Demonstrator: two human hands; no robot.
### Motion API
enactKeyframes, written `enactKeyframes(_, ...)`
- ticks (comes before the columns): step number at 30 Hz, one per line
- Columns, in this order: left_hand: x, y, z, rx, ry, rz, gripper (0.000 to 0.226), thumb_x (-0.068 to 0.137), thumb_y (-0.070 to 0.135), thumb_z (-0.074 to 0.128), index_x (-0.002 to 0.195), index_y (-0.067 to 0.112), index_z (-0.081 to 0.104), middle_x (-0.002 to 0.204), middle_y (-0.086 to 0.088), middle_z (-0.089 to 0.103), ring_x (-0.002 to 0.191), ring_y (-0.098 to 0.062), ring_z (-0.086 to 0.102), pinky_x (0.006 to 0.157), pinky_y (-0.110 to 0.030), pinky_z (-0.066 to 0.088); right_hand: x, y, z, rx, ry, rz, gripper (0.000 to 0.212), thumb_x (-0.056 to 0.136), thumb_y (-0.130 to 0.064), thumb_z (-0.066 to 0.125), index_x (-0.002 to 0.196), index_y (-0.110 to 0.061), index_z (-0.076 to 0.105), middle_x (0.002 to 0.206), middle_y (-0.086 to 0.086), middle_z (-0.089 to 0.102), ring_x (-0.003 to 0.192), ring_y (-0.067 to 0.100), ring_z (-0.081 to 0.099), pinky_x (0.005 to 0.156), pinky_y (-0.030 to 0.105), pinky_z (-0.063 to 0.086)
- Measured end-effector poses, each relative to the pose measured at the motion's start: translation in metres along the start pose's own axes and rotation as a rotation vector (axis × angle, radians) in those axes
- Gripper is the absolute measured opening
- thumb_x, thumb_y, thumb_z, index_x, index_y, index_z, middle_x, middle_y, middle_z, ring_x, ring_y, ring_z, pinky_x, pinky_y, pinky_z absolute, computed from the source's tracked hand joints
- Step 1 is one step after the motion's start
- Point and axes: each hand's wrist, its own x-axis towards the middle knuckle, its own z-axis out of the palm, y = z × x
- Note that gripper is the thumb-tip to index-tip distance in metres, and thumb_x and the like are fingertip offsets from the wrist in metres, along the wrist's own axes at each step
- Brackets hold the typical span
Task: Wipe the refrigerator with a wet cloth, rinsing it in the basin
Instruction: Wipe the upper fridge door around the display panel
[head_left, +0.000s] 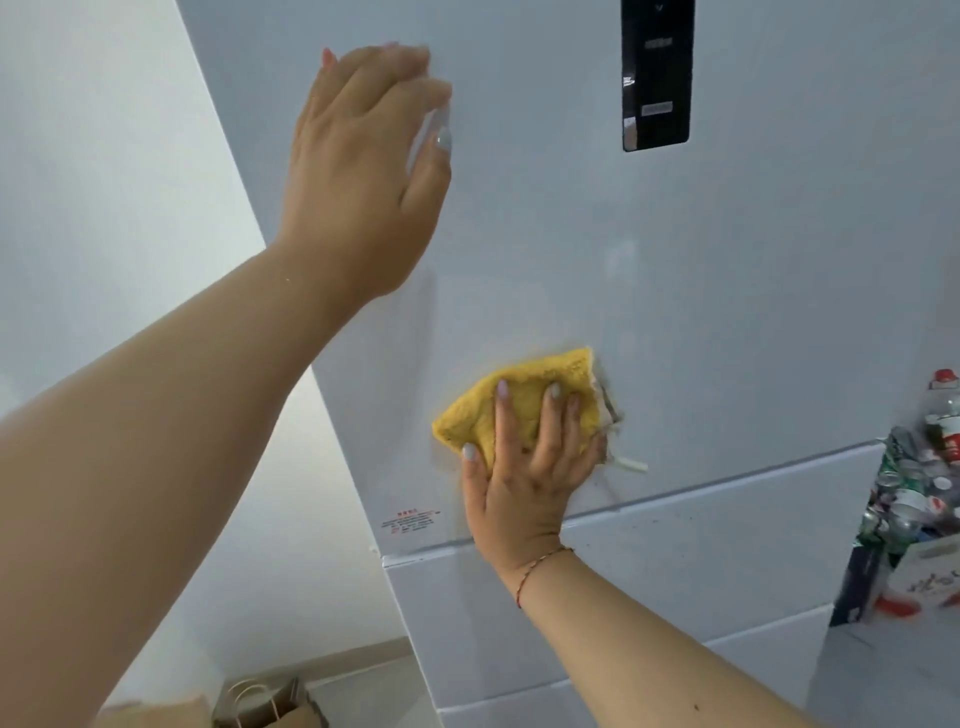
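The pale grey refrigerator (727, 270) fills the head view, its upper door above two lower drawer fronts. A black control panel (656, 73) sits high on the door. My right hand (524, 467) presses a folded yellow cloth (535, 395) flat against the lower part of the upper door, fingers spread straight over it. My left hand (363, 171) rests flat on the door higher up and to the left, fingers straight, holding nothing. The basin is out of view.
A heap of empty bottles and cans (919, 499) stands at the right beside the fridge. A white wall (104, 208) runs along the left. A brown paper bag (265, 701) sits on the floor at the bottom left.
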Motion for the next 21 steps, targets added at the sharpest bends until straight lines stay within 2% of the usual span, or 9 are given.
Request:
enactKeyframes(2, -0.007, -0.004, -0.003, -0.007, -0.025, 0.007, 0.041, 0.093, 0.022, 0.04, 0.125, 0.006, 0.06, 0.138, -0.011, 0.052, 0.134, -0.026, 0.042, 0.118, -0.041, 0.019, -0.006, -0.023, 0.005, -0.01, -0.03, -0.191, 0.057, 0.092, -0.048, 0.044, 0.145, -0.031, 0.032, 0.149, 0.013, 0.024, 0.139, 0.037, 0.023, 0.11, 0.065, 0.013)
enactKeyframes(6, -0.022, 0.0, 0.006, -0.016, -0.07, 0.061, 0.041, 0.094, 0.022, 0.042, 0.127, 0.004, 0.059, 0.139, -0.015, 0.051, 0.134, -0.031, 0.041, 0.116, -0.051, 0.021, -0.011, -0.04, 0.011, 0.023, -0.092, -0.532, 0.049, 0.091, -0.043, 0.054, 0.139, -0.039, 0.045, 0.15, 0.002, 0.028, 0.142, 0.027, 0.023, 0.111, 0.061, 0.014)
enactKeyframes(12, -0.044, 0.016, 0.027, 0.014, -0.114, 0.136, 0.041, 0.094, 0.025, 0.044, 0.128, 0.007, 0.059, 0.142, -0.012, 0.05, 0.137, -0.029, 0.038, 0.118, -0.051, 0.016, -0.004, -0.001, 0.006, 0.056, -0.199, -0.971, 0.045, 0.091, -0.022, 0.054, 0.134, -0.034, 0.054, 0.145, -0.005, 0.046, 0.139, 0.017, 0.035, 0.116, 0.05, 0.019)
enactKeyframes(17, -0.045, 0.028, 0.039, 0.062, -0.089, 0.116, 0.043, 0.093, 0.026, 0.043, 0.129, 0.007, 0.057, 0.144, -0.012, 0.048, 0.138, -0.029, 0.035, 0.118, -0.051, 0.007, 0.012, 0.048, -0.013, -0.016, -0.258, -1.087, 0.037, 0.098, -0.029, 0.05, 0.134, -0.035, 0.054, 0.145, -0.007, 0.046, 0.139, 0.015, 0.036, 0.116, 0.046, 0.021)
enactKeyframes(21, -0.047, 0.033, 0.046, 0.085, -0.074, 0.093, 0.045, 0.092, 0.027, 0.043, 0.131, 0.007, 0.055, 0.145, -0.012, 0.046, 0.138, -0.029, 0.031, 0.118, -0.052, 0.005, 0.024, 0.097, -0.026, -0.102, -0.179, -0.994, 0.039, 0.094, -0.035, 0.053, 0.133, -0.041, 0.053, 0.144, -0.01, 0.046, 0.137, 0.014, 0.038, 0.113, 0.047, 0.028)
